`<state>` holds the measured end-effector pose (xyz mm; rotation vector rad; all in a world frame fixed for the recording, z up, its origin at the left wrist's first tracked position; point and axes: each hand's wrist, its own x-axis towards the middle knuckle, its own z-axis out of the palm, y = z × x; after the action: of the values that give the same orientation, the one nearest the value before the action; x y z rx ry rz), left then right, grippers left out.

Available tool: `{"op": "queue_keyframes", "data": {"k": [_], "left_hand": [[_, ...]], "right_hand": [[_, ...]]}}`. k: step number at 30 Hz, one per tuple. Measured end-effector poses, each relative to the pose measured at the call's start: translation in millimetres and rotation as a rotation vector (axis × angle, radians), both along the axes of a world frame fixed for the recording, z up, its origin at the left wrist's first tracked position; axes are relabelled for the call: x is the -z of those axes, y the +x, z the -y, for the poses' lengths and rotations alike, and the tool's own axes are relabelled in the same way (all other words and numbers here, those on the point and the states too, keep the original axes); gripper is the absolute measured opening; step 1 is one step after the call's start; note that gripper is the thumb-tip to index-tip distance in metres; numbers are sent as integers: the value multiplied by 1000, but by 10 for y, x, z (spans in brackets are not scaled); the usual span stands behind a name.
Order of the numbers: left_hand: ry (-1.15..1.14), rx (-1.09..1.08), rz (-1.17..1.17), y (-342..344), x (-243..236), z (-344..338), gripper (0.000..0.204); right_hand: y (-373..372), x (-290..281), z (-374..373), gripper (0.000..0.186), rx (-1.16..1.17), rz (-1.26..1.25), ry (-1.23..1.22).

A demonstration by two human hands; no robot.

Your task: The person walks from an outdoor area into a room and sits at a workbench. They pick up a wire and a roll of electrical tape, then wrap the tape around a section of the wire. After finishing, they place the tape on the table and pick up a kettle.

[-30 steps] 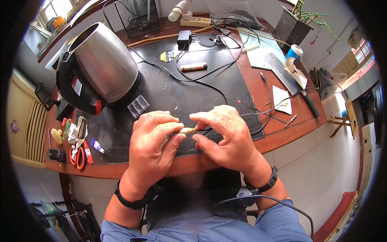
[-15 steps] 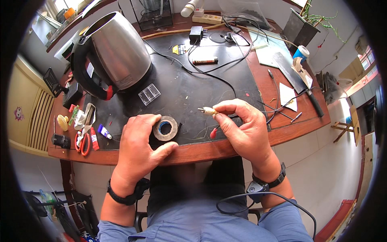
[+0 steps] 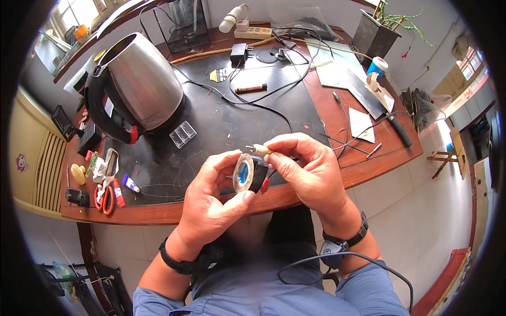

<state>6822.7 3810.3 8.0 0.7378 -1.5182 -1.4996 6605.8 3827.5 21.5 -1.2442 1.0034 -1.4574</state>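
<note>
A: What is the left hand [image 3: 213,195] doing?

B: It grasps a roll of tape [image 3: 243,174] by the rim, thumb below and forefinger above. The roll stands tilted, its blue core visible, over the near edge of the surface [image 3: 208,124].

A: And the right hand [image 3: 308,166]?

B: It pinches a small tan connector [image 3: 259,149] between thumb and forefinger, the metal tip pointing left. The connector is just above the roll, near the left forefinger; whether it touches the tape cannot be told.

A: Something red hangs there too.

B: A small red piece [image 3: 265,185], to the right of the roll and below the right hand. What it is fixed to is hidden.

A: What lies to the left?

B: A steel kettle [image 3: 142,84] with a black handle, a clear compartmented case [image 3: 183,135] near its base, and red-handled scissors [image 3: 109,200] close to the front edge, beside a red tube [image 3: 118,194].

A: And to the right?

B: A broad-bladed knife [image 3: 369,100], its dark handle toward the person, with a white piece of paper [image 3: 361,125] just beside it.
</note>
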Motion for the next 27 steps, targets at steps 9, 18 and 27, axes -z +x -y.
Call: {"op": "queue_keyframes", "data": {"k": [9, 18, 27], "left_hand": [[-39, -39, 1, -130, 31, 46, 60], [-140, -76, 80, -165, 119, 103, 60], [-86, -65, 21, -230, 60, 96, 61]], "right_hand": [[-56, 37, 8, 19, 39, -168, -75], [-64, 111, 58, 20, 103, -207, -161], [-70, 109, 44, 22, 88, -177, -111]]}}
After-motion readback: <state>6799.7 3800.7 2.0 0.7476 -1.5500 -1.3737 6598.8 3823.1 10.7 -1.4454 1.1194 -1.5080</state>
